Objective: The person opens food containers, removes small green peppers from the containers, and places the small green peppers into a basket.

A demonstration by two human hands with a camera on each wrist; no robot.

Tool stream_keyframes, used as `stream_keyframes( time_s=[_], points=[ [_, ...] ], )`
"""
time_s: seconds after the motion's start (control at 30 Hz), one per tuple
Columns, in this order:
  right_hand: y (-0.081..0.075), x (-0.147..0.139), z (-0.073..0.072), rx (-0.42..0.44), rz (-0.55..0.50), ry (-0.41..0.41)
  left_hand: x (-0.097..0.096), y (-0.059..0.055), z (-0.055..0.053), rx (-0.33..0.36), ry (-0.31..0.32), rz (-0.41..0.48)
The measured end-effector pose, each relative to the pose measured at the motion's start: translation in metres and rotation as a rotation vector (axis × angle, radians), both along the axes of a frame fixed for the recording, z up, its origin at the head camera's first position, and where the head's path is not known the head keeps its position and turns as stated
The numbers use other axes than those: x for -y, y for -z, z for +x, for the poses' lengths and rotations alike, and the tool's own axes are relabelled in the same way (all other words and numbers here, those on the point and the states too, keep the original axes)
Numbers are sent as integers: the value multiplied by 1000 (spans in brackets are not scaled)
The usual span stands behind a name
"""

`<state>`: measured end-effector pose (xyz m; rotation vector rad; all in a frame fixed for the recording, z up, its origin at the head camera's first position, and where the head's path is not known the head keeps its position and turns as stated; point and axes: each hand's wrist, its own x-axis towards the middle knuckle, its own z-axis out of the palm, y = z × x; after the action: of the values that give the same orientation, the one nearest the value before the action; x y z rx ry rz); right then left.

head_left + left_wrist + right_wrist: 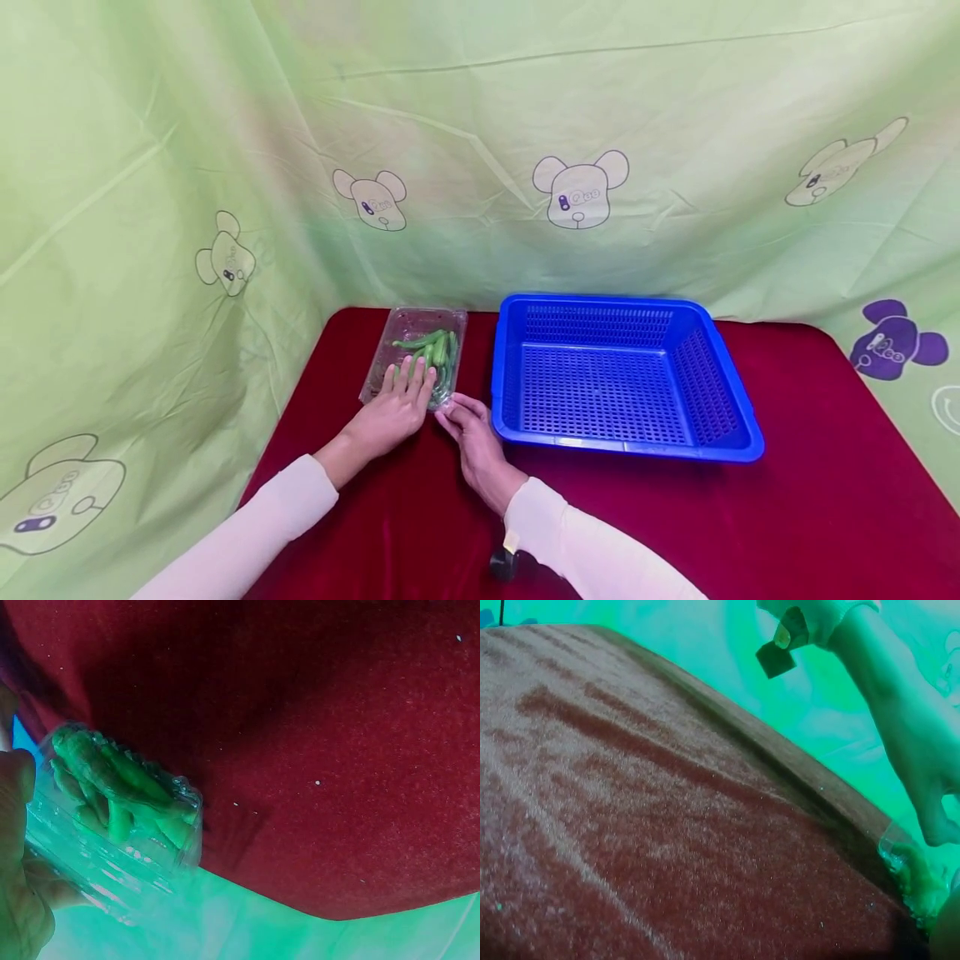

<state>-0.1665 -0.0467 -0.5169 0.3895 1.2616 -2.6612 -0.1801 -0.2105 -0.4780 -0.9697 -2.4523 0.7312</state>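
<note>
A clear plastic box [401, 325] lies on the table's left side, with several slender green pods [440, 350] in it that look like okra. My left hand [393, 414] reaches over its near part, fingers outstretched above the pods; whether they press on them cannot be told. At the box's near right corner my right hand [477, 446] pinches the edge between thumb and fingers. The left wrist view shows the pods [116, 776] heaped at one end of the box, tilted in that view. In the right wrist view, the left hand [930, 769] appears at the right.
A blue perforated basket [622, 447] stands just right of the box, close to my right hand. Dark red cloth [810, 417] covers the table. Green curtain [465, 100] with bear drawings hangs behind and at the sides. Below my right sleeve shows a small black object [502, 565].
</note>
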Motion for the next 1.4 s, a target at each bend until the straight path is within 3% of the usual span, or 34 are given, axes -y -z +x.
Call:
stream_keyframes(
  time_s=[0.3,0.6,0.9,0.97,1.03,1.1,1.23,1.3,1.4],
  points=[
    [-4,2,-3,-10,3,-3,4,7,-2,-73,4,-21],
    [-11,4,-5,-29,23,-18,5,11,-2,-164,17,22],
    [-11,5,-6,12,60,11,3,14,-1,-179,38,69],
    [-11,4,-6,25,60,23,2,13,-2,-182,52,112],
    [-10,3,-5,39,49,27,2,12,-4,-187,69,190],
    [-9,1,-5,38,35,28,4,9,-7,-181,89,326],
    [-7,-1,-3,30,14,40,11,3,-8,-79,89,740],
    [-5,-3,-2,27,12,55,16,-2,-5,-14,23,953],
    [-2,-4,-2,24,16,67,23,-9,3,59,-158,1208]
  ],
)
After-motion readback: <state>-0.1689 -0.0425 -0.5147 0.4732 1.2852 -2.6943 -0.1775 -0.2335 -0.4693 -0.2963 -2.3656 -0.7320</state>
